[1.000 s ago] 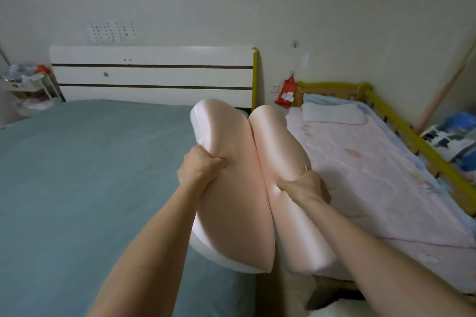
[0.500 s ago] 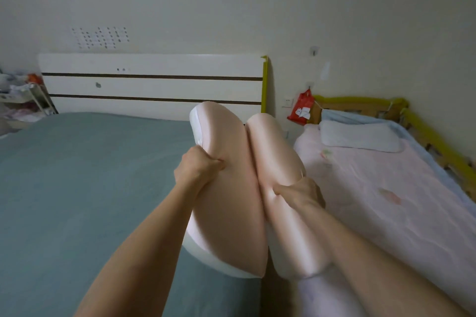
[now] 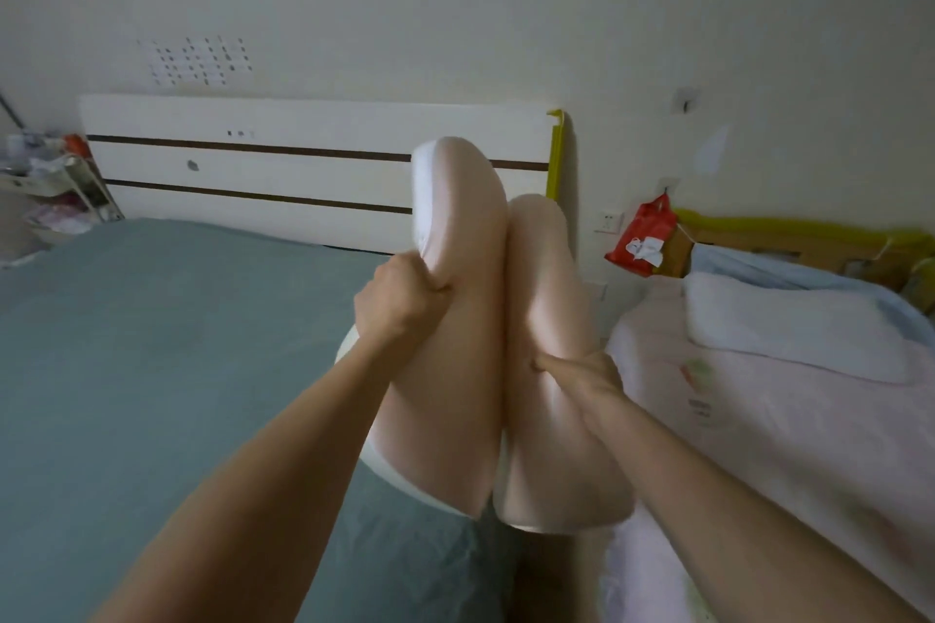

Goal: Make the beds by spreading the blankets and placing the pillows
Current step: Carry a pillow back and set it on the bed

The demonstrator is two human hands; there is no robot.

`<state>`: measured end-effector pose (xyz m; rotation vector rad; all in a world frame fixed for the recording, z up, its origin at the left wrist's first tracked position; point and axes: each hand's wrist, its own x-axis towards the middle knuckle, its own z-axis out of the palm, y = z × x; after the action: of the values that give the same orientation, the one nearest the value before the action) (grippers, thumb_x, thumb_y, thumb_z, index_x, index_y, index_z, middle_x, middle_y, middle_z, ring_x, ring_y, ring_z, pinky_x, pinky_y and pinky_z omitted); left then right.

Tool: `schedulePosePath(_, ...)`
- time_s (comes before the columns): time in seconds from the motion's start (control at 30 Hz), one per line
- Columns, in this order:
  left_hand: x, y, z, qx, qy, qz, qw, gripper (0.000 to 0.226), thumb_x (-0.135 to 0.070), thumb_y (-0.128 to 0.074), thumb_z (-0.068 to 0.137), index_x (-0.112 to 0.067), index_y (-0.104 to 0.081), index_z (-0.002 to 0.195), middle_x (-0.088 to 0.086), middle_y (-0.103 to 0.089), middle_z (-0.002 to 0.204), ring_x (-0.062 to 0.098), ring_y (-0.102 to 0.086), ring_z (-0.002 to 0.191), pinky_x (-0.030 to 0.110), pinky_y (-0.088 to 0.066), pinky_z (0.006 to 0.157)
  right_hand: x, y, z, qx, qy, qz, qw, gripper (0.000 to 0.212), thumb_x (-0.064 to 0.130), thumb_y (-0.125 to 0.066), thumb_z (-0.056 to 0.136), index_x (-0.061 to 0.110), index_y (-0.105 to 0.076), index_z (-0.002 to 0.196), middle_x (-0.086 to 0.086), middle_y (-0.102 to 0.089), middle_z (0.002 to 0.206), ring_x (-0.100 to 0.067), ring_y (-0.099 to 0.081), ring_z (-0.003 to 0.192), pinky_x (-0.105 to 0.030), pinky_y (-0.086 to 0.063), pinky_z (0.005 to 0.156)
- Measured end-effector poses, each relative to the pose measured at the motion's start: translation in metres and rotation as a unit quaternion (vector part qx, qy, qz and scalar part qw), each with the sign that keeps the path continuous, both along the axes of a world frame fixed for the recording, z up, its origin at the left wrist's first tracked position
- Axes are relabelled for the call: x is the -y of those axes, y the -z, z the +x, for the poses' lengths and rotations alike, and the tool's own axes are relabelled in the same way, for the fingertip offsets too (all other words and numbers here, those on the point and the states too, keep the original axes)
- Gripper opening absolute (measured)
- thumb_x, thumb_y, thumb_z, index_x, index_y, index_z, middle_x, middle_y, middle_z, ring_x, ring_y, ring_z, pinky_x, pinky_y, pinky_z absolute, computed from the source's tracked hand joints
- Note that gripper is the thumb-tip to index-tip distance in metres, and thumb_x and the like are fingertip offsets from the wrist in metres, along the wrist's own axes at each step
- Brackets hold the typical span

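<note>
2 pink pillows are held up on end, side by side and touching along their inner edges, above the gap between 2 beds. The left hand point(image 3: 399, 299) grips the left pillow point(image 3: 450, 344) at its outer edge, fingers curled into the fabric and bunching it; this pillow has a white side panel and stands a little higher than its neighbour, its top overlapping the headboard point(image 3: 303, 167) in the view. The right hand point(image 3: 582, 372) pinches the right pillow point(image 3: 546, 319) partway down its face, fingers pressed into the satin so that it dimples. Both forearms reach forward from the bottom of the frame.

To the left lies the wide bed point(image 3: 152, 369), covered flat with a grey-green blanket that reaches up to the white headboard with its 2 dark stripes. A yellow strip point(image 3: 556, 152) runs down the headboard's right end. To the right lies the smaller bed point(image 3: 759, 420) under a pale pink blanket, with a white pillow point(image 3: 789, 329) already lying flat near its head and a light blue cloth point(image 3: 784, 268) behind that. Its wooden frame has yellow padding point(image 3: 784, 225) along the top. A red bag point(image 3: 645, 238) hangs on the wall between the beds, just beside a wall socket point(image 3: 608, 220). At far left a cluttered rack point(image 3: 55, 187) stands by the wide bed.
</note>
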<state>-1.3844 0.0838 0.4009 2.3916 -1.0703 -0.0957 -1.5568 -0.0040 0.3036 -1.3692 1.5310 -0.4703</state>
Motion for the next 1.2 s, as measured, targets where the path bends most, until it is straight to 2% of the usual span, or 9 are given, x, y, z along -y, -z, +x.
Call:
schedulePosePath(0.13, 0.059, -0.008, 0.052, 0.060, 0.012, -0.009, 0.998, 0.013, -0.031, -0.058, 0.079, -0.021, -0.057, 0.087, -0.001, -0.062, 0.082, 0.029, -0.058, 0.079, 0.030, -0.038, 0.066, 0.070, 0.011, 0.055, 0.014, -0.082, 0.052, 0.995, 0.083, 0.036, -0.082, 0.067, 0.004, -0.045, 0.134, -0.014, -0.056, 0.130, -0.030, -0.058, 0.113, -0.037, -0.050, 0.096)
schedulePosePath(0.27, 0.110, -0.018, 0.106, 0.111, 0.033, 0.046, 0.992, 0.006, -0.023, -0.055, 0.078, -0.024, -0.050, 0.083, -0.001, -0.061, 0.083, 0.030, -0.061, 0.084, 0.030, -0.036, 0.065, 0.133, -0.018, 0.119, -0.102, -0.079, -0.199, 0.971, 0.102, 0.033, -0.082, 0.070, 0.012, -0.016, 0.146, -0.016, -0.031, 0.147, -0.034, -0.038, 0.132, -0.044, -0.042, 0.104)
schedulePosePath(0.4, 0.156, -0.021, 0.147, 0.266, 0.107, 0.162, 0.944, 0.020, -0.015, -0.047, 0.083, -0.027, -0.053, 0.098, 0.004, -0.067, 0.100, 0.031, -0.063, 0.094, 0.033, -0.037, 0.068, 0.193, -0.051, 0.183, -0.178, -0.225, -0.483, 0.827, 0.118, 0.035, -0.079, 0.072, 0.028, 0.010, 0.150, -0.011, 0.002, 0.159, -0.031, -0.009, 0.146, -0.042, -0.016, 0.117)
schedulePosePath(0.5, 0.182, -0.031, 0.183, 0.363, 0.126, 0.223, 0.896, 0.023, -0.014, -0.046, 0.091, -0.025, -0.054, 0.109, 0.003, -0.067, 0.105, 0.028, -0.064, 0.097, 0.032, -0.034, 0.069, 0.232, -0.054, 0.228, -0.220, -0.409, -0.514, 0.721, 0.122, 0.035, -0.077, 0.073, 0.031, 0.019, 0.148, -0.005, 0.008, 0.160, -0.023, 0.004, 0.148, -0.037, 0.009, 0.116)
schedulePosePath(0.6, 0.210, -0.034, 0.221, 0.399, 0.122, 0.262, 0.870, 0.022, -0.013, -0.045, 0.094, -0.025, -0.055, 0.109, 0.001, -0.068, 0.102, 0.025, -0.065, 0.096, 0.032, -0.037, 0.071, 0.264, -0.052, 0.283, -0.174, -0.492, -0.465, 0.715, 0.109, 0.046, -0.077, 0.070, 0.026, -0.004, 0.149, -0.005, -0.028, 0.152, -0.025, -0.029, 0.140, -0.038, -0.016, 0.119)
schedulePosePath(0.7, 0.237, -0.021, 0.256, 0.382, 0.095, 0.297, 0.870, 0.023, -0.012, -0.044, 0.094, -0.026, -0.057, 0.107, -0.001, -0.069, 0.102, 0.022, -0.065, 0.098, 0.032, -0.044, 0.082, 0.294, -0.052, 0.331, -0.151, -0.529, -0.445, 0.707, 0.071, 0.053, -0.075, 0.067, 0.022, -0.040, 0.120, -0.003, -0.064, 0.113, -0.025, -0.062, 0.098, -0.035, -0.050, 0.081)
schedulePosePath(0.87, 0.272, -0.010, 0.297, 0.329, 0.008, 0.336, 0.882, 0.022, -0.012, -0.043, 0.098, -0.023, -0.061, 0.101, 0.000, -0.069, 0.106, 0.021, -0.065, 0.100, 0.034, -0.044, 0.094, 0.334, -0.041, 0.396, -0.092, -0.565, -0.437, 0.694, 0.039, 0.045, -0.071, 0.074, 0.022, -0.046, 0.095, -0.005, -0.067, 0.092, -0.028, -0.064, 0.085, -0.037, -0.051, 0.069)
schedulePosePath(0.97, 0.276, -0.004, 0.307, 0.296, -0.043, 0.341, 0.891, 0.025, -0.011, -0.042, 0.097, -0.024, -0.060, 0.109, 0.001, -0.066, 0.115, 0.022, -0.062, 0.109, 0.032, -0.039, 0.095, 0.347, -0.039, 0.430, -0.060, -0.587, -0.443, 0.675, 0.022, 0.031, -0.063, 0.079, 0.025, -0.043, 0.082, -0.006, -0.065, 0.083, -0.029, -0.062, 0.078, -0.031, -0.038, 0.059)
schedulePosePath(1.2, 0.251, 0.014, 0.327, 0.242, -0.110, 0.383, 0.885, 0.029, -0.011, -0.038, 0.097, -0.024, -0.054, 0.117, 0.001, -0.064, 0.120, 0.024, -0.059, 0.113, 0.032, -0.036, 0.092, 0.327, -0.024, 0.475, -0.011, -0.635, -0.370, 0.678, 0.004, 0.020, -0.063, 0.074, 0.019, -0.059, 0.072, -0.010, -0.067, 0.076, -0.032, -0.062, 0.076, -0.032, -0.044, 0.060)
